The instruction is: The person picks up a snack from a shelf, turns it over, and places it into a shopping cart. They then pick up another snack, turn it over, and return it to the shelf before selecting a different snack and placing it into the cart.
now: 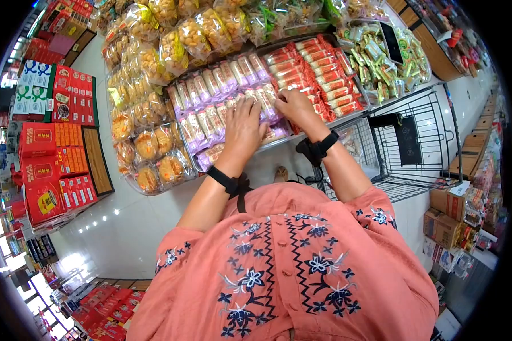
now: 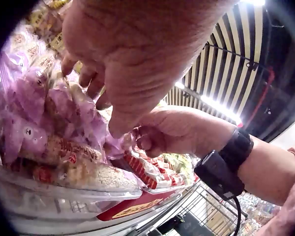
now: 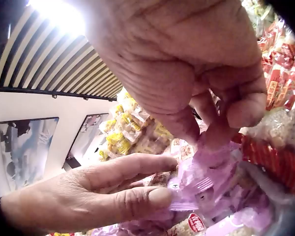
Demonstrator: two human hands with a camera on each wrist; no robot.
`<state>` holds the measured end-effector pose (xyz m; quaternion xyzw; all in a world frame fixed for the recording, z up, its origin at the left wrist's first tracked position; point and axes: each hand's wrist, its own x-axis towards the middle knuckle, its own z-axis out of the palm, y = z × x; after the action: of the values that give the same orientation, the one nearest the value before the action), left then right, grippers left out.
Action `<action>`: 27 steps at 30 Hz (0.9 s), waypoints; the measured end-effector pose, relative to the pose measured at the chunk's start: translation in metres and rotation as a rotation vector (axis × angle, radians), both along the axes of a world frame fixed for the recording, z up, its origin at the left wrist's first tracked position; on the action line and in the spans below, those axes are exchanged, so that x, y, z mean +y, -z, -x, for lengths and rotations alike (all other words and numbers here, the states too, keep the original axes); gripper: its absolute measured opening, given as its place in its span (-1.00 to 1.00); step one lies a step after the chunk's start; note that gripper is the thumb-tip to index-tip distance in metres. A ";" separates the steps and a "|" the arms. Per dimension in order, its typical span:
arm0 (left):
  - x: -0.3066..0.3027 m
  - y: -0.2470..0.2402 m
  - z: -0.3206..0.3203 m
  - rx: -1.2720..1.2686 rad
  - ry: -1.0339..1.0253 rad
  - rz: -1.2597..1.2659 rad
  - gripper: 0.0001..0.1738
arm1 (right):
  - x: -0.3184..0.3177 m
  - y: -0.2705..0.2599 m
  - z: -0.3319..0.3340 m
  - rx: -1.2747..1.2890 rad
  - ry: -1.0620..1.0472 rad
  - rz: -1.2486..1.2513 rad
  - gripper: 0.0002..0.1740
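My left hand (image 1: 244, 128) lies over rows of purple-wrapped puffed-grain bars (image 1: 210, 122), its fingers spread and resting on the packets. Beside it, at the right end of these rows, my right hand (image 1: 299, 109) has its fingers curled down. In the right wrist view, the right thumb and fingers (image 3: 246, 110) pinch the crinkled purple end of a bar's wrapper (image 3: 214, 157). The left hand (image 3: 88, 191) reaches in from the left there, thumb and forefinger extended over the same purple packets. Seen from the left wrist, the right hand (image 2: 172, 130) meets the purple wrappers just past the left hand.
Red-wrapped bars (image 1: 324, 74) fill the bin to the right, with green packets (image 1: 375, 62) and a dark phone-like slab (image 1: 391, 42) beyond. Bagged pastries (image 1: 153, 148) stand to the left. A wire shopping cart (image 1: 415, 142) is close on my right. Red gift boxes (image 1: 42, 142) stack far left.
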<state>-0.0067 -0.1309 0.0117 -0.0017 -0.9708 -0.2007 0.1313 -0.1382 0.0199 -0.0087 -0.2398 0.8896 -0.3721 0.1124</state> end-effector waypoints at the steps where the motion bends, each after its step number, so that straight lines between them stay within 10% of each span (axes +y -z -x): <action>1: 0.000 0.000 0.000 -0.009 0.002 -0.001 -0.36 | 0.001 0.001 0.000 0.004 -0.009 0.012 -0.67; 27: -0.046 -0.040 -0.084 0.089 -0.254 -0.187 -0.43 | 0.006 0.002 0.013 -0.181 -0.003 0.030 -0.52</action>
<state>0.0772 -0.1764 0.0517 0.1245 -0.9336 -0.2715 0.1980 -0.1512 0.0256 -0.0107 -0.2081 0.8698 -0.4055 0.1892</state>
